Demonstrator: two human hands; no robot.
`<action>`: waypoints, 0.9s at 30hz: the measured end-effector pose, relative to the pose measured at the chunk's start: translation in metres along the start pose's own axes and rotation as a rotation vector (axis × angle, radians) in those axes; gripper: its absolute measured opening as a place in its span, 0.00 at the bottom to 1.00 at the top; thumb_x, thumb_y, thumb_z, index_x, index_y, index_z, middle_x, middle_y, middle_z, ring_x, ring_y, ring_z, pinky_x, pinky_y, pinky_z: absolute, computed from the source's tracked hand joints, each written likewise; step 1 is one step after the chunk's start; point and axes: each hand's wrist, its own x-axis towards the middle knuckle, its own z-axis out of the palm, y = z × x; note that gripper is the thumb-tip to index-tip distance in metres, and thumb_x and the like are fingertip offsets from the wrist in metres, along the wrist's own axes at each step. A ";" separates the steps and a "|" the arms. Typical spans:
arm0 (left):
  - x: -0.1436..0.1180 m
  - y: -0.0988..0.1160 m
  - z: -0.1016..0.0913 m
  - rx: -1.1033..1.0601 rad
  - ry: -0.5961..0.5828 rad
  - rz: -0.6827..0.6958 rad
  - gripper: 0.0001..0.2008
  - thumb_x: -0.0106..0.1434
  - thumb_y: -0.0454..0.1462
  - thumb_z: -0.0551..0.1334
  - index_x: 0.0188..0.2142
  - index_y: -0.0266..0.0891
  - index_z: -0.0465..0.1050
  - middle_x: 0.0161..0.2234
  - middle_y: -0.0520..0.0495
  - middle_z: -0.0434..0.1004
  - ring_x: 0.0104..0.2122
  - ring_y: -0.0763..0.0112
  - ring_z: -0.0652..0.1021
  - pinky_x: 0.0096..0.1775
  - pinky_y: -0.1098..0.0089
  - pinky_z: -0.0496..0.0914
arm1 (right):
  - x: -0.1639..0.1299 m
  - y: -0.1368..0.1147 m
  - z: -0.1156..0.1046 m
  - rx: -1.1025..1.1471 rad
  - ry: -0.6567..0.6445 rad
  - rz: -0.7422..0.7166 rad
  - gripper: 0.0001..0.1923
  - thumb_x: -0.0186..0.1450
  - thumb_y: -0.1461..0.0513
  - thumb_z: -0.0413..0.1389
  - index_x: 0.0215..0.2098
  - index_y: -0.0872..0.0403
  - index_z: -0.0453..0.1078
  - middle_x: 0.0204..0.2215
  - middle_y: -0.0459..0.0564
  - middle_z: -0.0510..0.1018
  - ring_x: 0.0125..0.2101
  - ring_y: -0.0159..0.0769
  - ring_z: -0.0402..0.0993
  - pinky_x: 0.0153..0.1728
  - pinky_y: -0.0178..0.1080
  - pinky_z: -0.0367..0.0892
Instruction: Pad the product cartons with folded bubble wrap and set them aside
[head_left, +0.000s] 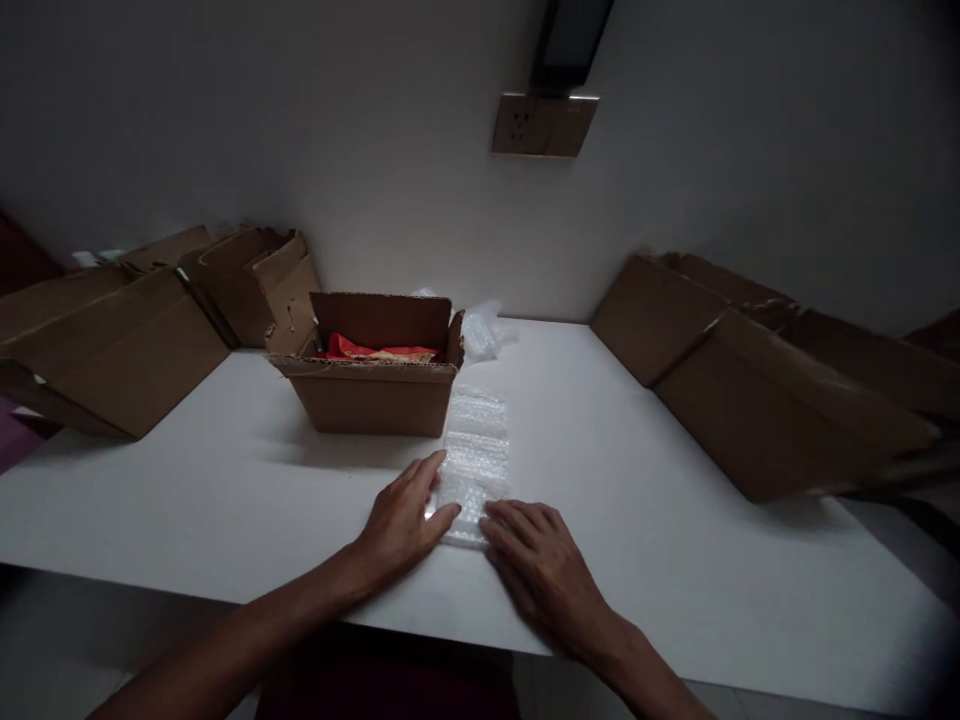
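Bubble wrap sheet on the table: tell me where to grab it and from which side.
Best guess: pinch the near short edge of the bubble wrap sheet, from your side. It lies flat, lengthwise away from you, and the left hand and right hand rest there.

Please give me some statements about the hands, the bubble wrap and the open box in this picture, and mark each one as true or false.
1. Both hands touch the bubble wrap. True: the left hand and the right hand lie at its near end.
2. The bubble wrap is inside the open cardboard box. False: it lies flat on the white table, just right of the box.
3. The open box holds something red and orange. True: a packet shows inside it.
4. The right hand holds a knife. False: it rests open, with nothing in it.
5. Flattened cardboard boxes lie on the right of the table. True.
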 end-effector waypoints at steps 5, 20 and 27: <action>-0.038 0.006 -0.013 0.046 -0.055 0.274 0.24 0.65 0.36 0.60 0.61 0.44 0.65 0.51 0.41 0.77 0.50 0.57 0.75 0.53 0.53 0.69 | 0.007 -0.003 -0.005 0.353 -0.060 0.170 0.12 0.72 0.65 0.48 0.46 0.51 0.73 0.38 0.51 0.83 0.35 0.39 0.79 0.35 0.43 0.74; -0.041 0.006 -0.010 0.058 -0.030 0.291 0.26 0.65 0.37 0.60 0.62 0.43 0.63 0.53 0.39 0.75 0.52 0.55 0.74 0.55 0.51 0.68 | -0.003 -0.021 0.007 0.195 0.012 0.146 0.13 0.70 0.64 0.51 0.51 0.51 0.72 0.41 0.54 0.83 0.38 0.43 0.79 0.39 0.47 0.74; -0.054 0.009 -0.012 0.066 -0.053 -0.018 0.24 0.64 0.37 0.60 0.60 0.40 0.66 0.36 0.44 0.79 0.34 0.62 0.77 0.43 0.57 0.73 | -0.011 -0.030 -0.003 0.230 0.081 0.254 0.15 0.70 0.60 0.54 0.55 0.49 0.70 0.48 0.56 0.80 0.45 0.46 0.78 0.43 0.51 0.75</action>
